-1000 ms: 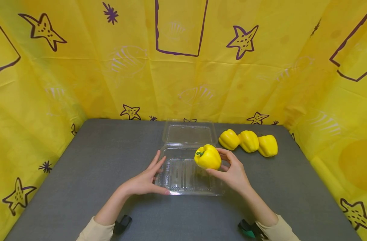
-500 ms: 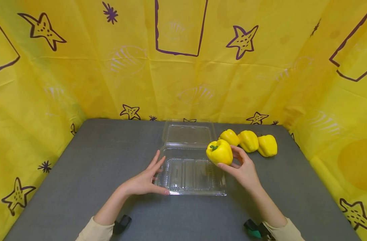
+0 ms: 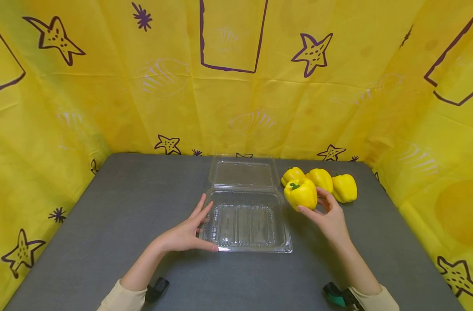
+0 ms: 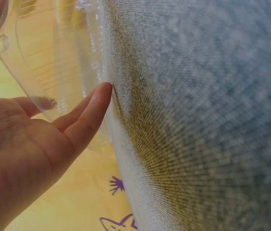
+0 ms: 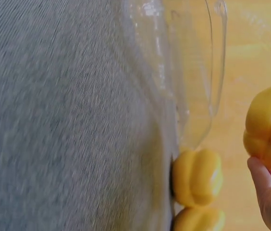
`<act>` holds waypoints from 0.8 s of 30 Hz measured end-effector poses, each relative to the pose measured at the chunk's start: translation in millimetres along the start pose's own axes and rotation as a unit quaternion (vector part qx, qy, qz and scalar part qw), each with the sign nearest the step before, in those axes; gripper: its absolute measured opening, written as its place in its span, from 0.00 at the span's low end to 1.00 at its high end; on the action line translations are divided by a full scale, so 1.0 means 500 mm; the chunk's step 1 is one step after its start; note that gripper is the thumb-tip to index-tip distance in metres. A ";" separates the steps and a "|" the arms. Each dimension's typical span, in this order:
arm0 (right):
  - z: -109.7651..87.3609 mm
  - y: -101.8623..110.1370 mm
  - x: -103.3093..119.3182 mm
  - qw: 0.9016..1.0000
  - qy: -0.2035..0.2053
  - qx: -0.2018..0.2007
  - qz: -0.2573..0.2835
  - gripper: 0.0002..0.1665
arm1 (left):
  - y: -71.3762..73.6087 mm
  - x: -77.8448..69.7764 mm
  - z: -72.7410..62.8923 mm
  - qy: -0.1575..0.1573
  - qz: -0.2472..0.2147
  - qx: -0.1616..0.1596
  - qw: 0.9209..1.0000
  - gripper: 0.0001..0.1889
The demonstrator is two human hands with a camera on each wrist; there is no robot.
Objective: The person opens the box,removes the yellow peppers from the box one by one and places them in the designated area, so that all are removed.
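My right hand [image 3: 331, 220] grips a yellow bell pepper [image 3: 300, 194] with a green stem, its thumb beneath, raised above the table just right of a clear plastic clamshell container [image 3: 244, 224]. In the right wrist view the pepper [image 5: 267, 125] is held clear of the table. My left hand [image 3: 183, 235] rests along the container's left side with fingers spread and mostly straight. The left wrist view shows the same hand [image 4: 34, 134] at the container's rim [image 4: 13, 70]. The container's hinged lid [image 3: 244, 172] lies folded back, and nothing sits inside the base.
Three more yellow bell peppers stand in a row at the back right: one [image 3: 292, 173] partly behind the held one, one in the middle [image 3: 322, 178], one at the right [image 3: 345, 188]. A yellow printed cloth [image 3: 228, 108] hangs around the grey table [image 3: 143, 190].
My right hand has carried the pepper to the right, from above the container to beside it, in front of the leftmost standing pepper. My left hand has stayed in place.
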State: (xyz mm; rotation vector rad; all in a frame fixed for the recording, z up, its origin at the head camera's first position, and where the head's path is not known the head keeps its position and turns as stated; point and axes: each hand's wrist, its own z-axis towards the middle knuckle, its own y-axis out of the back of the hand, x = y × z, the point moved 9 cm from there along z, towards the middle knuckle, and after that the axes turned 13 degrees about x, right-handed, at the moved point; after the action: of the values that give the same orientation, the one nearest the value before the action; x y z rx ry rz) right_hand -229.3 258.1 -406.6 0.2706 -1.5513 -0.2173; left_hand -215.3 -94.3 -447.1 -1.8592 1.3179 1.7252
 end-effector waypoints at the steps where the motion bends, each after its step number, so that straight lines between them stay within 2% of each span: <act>1: -0.001 0.005 -0.003 1.000 -0.003 -0.004 0.001 0.42 | 0.000 0.000 0.000 0.000 0.000 0.000 1.000 0.63; 14: -0.010 0.086 -0.031 0.998 -0.035 -0.057 0.003 0.45 | -0.001 0.000 0.002 0.001 0.003 -0.004 1.000 0.63; 24: -0.020 0.141 -0.049 0.993 -0.069 -0.095 -0.012 0.47 | 0.003 -0.004 0.003 -0.002 0.025 -0.018 1.000 0.63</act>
State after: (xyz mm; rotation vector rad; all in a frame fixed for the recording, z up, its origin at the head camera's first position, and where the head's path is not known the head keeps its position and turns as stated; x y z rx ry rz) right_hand -222.0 332.9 -408.6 0.1270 -1.6525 -0.4070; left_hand -217.0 -93.4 -445.3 -1.8574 1.3511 1.7867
